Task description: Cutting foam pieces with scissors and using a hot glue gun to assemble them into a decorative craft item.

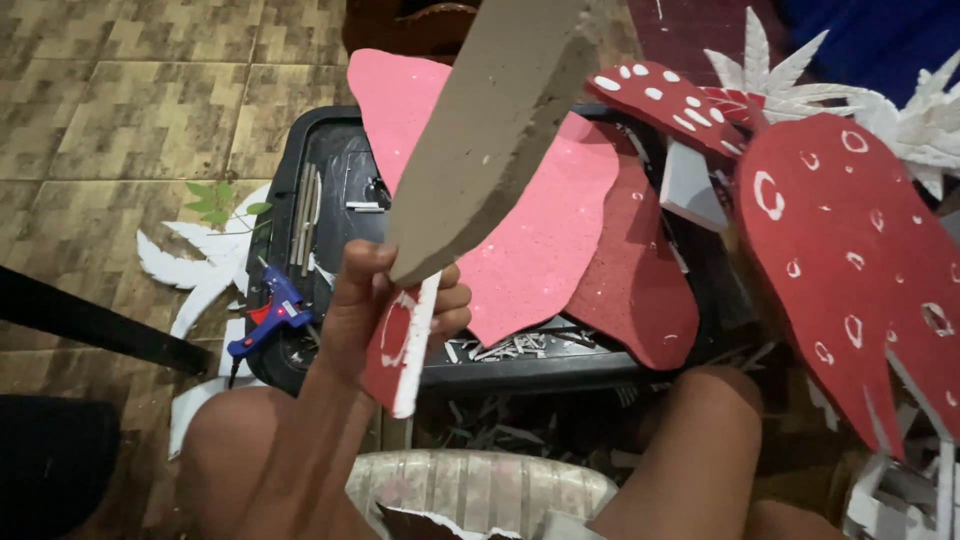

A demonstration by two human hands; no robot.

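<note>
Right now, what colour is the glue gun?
Blue glue gun with a red trigger, head view.

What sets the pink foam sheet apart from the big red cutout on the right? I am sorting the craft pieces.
The pink foam sheet is plain and lies over the black tray; the big red cutout carries white painted rings and stands beside the tray. The sheet's lower edge is a smooth curve, while the cutout's ends in points. Both are flat and hand-cut.

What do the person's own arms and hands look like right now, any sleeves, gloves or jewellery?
Only one hand shows, with its forearm rising from the bottom edge. Both are bare: no glove, no sleeve, and no ring, watch or bracelet visible. Which hand it is cannot be told for certain. The other hand is out of view. Two bare knees show at the bottom.
</note>
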